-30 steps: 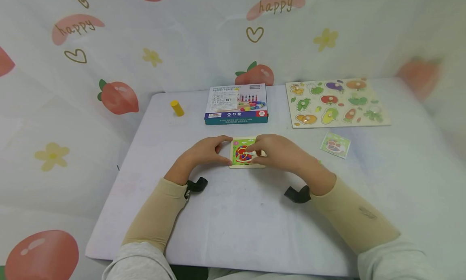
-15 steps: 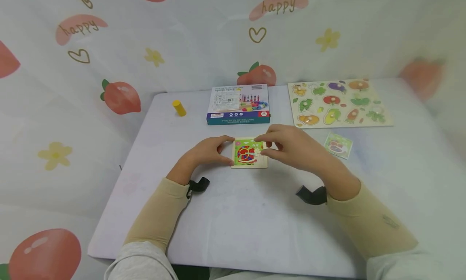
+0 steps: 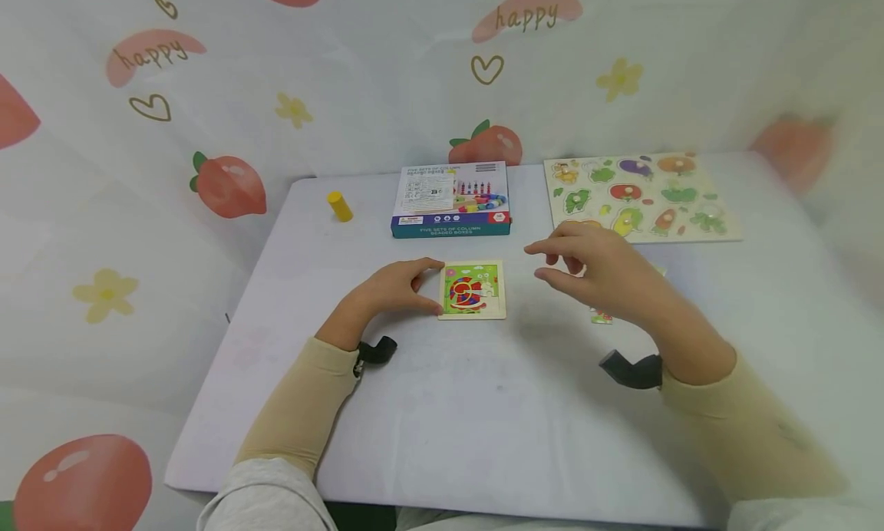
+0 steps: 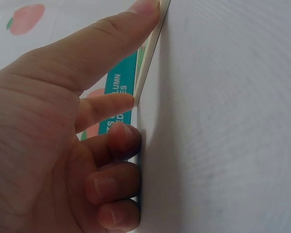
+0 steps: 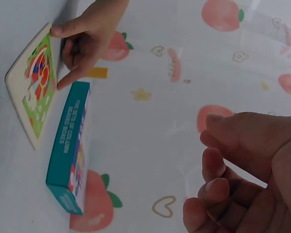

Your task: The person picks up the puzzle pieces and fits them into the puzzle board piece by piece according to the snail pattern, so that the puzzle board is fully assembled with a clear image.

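Note:
A small square jigsaw puzzle [image 3: 472, 289] with a red snail picture and a pale wooden frame lies on the table. My left hand [image 3: 396, 288] grips its left side, thumb at the near corner and index finger at the far one; the left wrist view shows the thumb [image 4: 102, 41] at the frame's edge. To the right of the puzzle, my right hand [image 3: 601, 266] hovers with nothing in it, thumb and index finger apart. Partly hidden below that hand lies a small printed puzzle piece [image 3: 601, 317].
Behind the puzzle stands a flat teal-edged boxed bead set [image 3: 451, 199]. A wooden vegetable peg board [image 3: 645, 197] lies at the back right, partly covered by my right hand. A yellow cylinder [image 3: 340, 206] stands at the back left. A printed cloth [image 3: 387, 78] hangs behind.
My right hand has let go at the puzzle and moved right, over the printed card and small piece. The snail picture is now uncovered. My left hand has stayed at the frame.

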The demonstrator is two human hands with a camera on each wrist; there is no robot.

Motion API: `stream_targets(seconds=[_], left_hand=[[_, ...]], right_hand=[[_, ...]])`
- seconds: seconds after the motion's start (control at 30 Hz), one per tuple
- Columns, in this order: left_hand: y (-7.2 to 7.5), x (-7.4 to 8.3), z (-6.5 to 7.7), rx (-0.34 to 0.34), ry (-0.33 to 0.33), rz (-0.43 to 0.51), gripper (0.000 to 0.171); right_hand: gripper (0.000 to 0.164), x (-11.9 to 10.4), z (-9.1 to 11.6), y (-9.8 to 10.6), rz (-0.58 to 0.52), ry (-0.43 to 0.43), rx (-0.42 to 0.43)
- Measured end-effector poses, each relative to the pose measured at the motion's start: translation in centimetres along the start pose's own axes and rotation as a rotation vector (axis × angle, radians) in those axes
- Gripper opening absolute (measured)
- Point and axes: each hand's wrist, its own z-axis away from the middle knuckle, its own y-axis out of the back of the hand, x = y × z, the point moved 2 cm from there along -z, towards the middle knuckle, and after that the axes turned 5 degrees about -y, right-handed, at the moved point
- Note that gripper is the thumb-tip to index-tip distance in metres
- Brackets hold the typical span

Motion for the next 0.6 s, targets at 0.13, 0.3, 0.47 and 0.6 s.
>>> stream_targets(seconds=[0.13, 0.3, 0.47, 0.6], left_hand=[[-0.1, 0.0, 0.0, 0.000, 0.005, 0.006, 0.089], [0.0, 0.0, 0.0, 0.000, 0.008, 0.010, 0.088], [0.0, -0.1, 0.0, -0.005, 0.007, 0.010, 0.088], [-0.1, -0.1, -0.1, -0.004, 0.003, 0.009, 0.088]], right_hand=[[0.030, 1.1, 1.1, 0.5, 0.018, -0.008, 0.042], [0.033, 2.4, 2.5, 1.0, 0.046, -0.080, 0.039], [0.031, 3.7, 3.7, 1.3, 0.081, -0.113, 0.015], [0.031, 4.7, 4.6, 1.3, 0.099, -0.112, 0.000]])
